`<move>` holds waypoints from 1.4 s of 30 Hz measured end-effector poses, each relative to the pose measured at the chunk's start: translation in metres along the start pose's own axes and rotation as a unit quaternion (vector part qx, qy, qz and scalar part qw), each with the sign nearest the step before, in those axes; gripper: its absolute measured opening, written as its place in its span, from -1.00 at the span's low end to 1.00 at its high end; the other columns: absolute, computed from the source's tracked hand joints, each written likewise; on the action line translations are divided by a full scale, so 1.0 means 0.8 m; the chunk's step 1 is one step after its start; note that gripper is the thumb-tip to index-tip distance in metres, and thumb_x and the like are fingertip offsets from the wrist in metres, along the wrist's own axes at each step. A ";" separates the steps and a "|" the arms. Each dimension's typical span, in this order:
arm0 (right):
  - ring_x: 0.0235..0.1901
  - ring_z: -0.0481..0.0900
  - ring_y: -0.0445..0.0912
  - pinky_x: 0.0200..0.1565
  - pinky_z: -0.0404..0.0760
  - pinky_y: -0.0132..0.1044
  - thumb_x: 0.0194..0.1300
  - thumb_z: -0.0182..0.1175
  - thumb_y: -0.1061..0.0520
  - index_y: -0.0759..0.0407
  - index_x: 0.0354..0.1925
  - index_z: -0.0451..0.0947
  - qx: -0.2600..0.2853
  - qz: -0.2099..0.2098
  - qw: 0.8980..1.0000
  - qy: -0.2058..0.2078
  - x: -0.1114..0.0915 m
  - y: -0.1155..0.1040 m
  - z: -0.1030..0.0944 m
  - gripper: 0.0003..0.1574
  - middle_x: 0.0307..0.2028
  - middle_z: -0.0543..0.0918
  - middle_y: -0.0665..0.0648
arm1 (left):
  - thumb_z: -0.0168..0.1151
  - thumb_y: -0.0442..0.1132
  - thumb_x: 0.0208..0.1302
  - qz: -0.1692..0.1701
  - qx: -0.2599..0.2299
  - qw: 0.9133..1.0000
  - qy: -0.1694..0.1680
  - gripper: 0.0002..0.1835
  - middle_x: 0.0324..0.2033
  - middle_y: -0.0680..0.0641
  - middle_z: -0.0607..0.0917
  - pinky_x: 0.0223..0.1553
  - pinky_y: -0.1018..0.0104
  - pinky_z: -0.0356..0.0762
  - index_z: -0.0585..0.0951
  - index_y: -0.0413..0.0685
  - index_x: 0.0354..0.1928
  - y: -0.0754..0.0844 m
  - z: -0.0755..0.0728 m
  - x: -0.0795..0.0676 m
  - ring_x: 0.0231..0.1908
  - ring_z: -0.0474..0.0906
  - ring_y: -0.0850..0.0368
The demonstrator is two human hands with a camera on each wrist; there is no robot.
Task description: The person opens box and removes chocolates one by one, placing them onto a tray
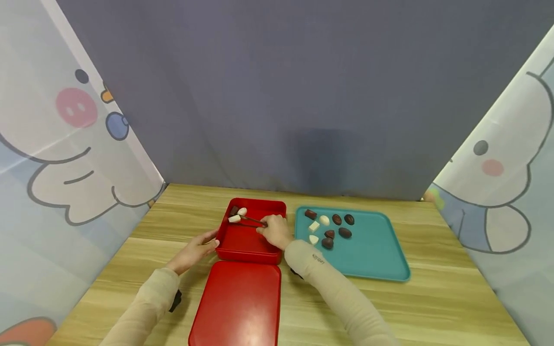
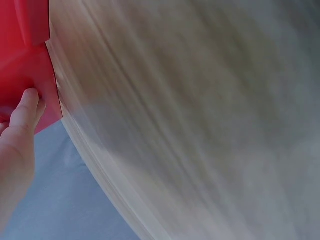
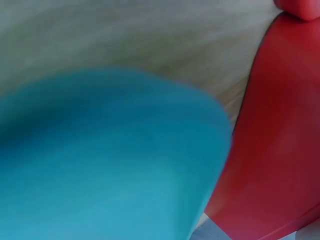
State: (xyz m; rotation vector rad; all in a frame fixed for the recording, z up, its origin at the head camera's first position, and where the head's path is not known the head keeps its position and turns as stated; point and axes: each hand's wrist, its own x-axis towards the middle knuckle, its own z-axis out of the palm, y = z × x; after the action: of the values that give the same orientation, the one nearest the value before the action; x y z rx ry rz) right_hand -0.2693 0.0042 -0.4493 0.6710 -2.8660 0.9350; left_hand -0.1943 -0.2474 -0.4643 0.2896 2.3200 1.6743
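Note:
My right hand (image 1: 276, 231) reaches over the red box (image 1: 248, 254) and grips thin dark tongs (image 1: 253, 221). The tongs point left, their tips at a white rectangular chocolate (image 1: 234, 219) in the box's left part; whether they squeeze it I cannot tell. Beside it lie a dark brown chocolate (image 1: 234, 210) and a white egg-shaped one (image 1: 242, 211). My left hand (image 1: 198, 250) touches the outside of the box's left wall. In the left wrist view, its extended fingers (image 2: 25, 112) lie against the red wall. The right wrist view does not show the right hand.
Right of the box, a teal tray (image 1: 372, 259) bears several dark and white chocolates (image 1: 336, 219) towards its left side. A red lid (image 1: 238, 302) lies in front of the box. Behind the wooden table (image 1: 441, 288) hangs a grey curtain (image 1: 277, 96).

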 end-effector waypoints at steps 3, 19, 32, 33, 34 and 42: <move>-0.64 0.38 -0.21 -0.52 0.34 -0.43 0.12 0.30 0.07 0.13 -0.37 0.67 -0.001 -0.009 1.000 0.005 -0.002 0.002 0.000 -0.85 -0.58 0.62 -0.03 | -0.11 -0.23 0.42 0.003 -0.004 1.000 -0.001 -0.38 0.36 -0.36 0.03 0.25 0.02 0.22 -0.04 -0.34 0.39 -0.002 0.002 0.001 0.34 0.02 -0.23; -0.59 0.41 -0.23 -0.48 0.37 -0.44 0.12 0.30 0.09 0.13 -0.34 0.69 0.000 -0.021 1.000 -0.002 -0.010 0.003 -0.009 -0.85 -0.52 0.67 -0.02 | -0.13 -0.26 0.43 0.004 -0.019 1.000 0.002 -0.39 0.36 -0.37 0.00 0.25 0.07 0.23 -0.05 -0.35 0.39 -0.003 0.002 0.002 0.33 0.03 -0.23; -0.55 0.44 -0.21 -0.52 0.41 -0.44 0.15 0.28 0.07 0.20 -0.22 0.66 0.027 -0.015 1.000 -0.004 -0.031 0.002 -0.038 -0.73 -0.41 0.68 0.04 | -0.14 -0.25 0.43 0.010 -0.006 1.000 -0.002 -0.39 0.37 -0.37 -0.02 0.25 0.08 0.23 -0.06 -0.34 0.39 -0.002 0.000 -0.001 0.33 0.01 -0.24; -0.55 0.45 -0.21 -0.52 0.42 -0.44 0.15 0.28 0.08 0.22 -0.20 0.66 0.036 -0.019 0.999 -0.005 -0.033 0.002 -0.040 -0.72 -0.40 0.69 0.05 | -0.14 -0.25 0.43 0.009 -0.004 1.000 -0.001 -0.39 0.37 -0.37 -0.02 0.25 0.07 0.22 -0.06 -0.34 0.39 -0.002 0.000 -0.001 0.34 0.01 -0.24; -0.55 0.45 -0.21 -0.53 0.42 -0.44 0.14 0.28 0.08 0.23 -0.20 0.66 0.042 -0.023 0.999 -0.005 -0.035 0.003 -0.043 -0.72 -0.39 0.69 0.06 | -0.14 -0.25 0.43 0.008 -0.003 1.000 -0.001 -0.39 0.37 -0.37 -0.01 0.25 0.05 0.21 -0.07 -0.34 0.39 -0.002 0.000 -0.001 0.34 0.01 -0.24; -0.56 0.43 -0.22 -0.56 0.41 -0.43 0.15 0.27 0.08 0.23 -0.13 0.64 0.101 -0.013 0.995 -0.015 -0.059 0.016 -0.065 -0.67 -0.34 0.69 0.06 | -0.13 -0.21 0.43 0.007 0.010 1.000 0.008 -0.37 0.36 -0.37 0.03 0.26 -0.04 0.16 -0.06 -0.35 0.39 0.000 0.003 -0.001 0.33 0.03 -0.24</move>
State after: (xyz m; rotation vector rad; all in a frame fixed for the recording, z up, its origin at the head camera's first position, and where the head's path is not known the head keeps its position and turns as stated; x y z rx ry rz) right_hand -0.2363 0.0613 -0.4226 0.7420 -2.8063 1.2318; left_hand -0.1927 -0.2455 -0.4648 0.2972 2.3531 1.6673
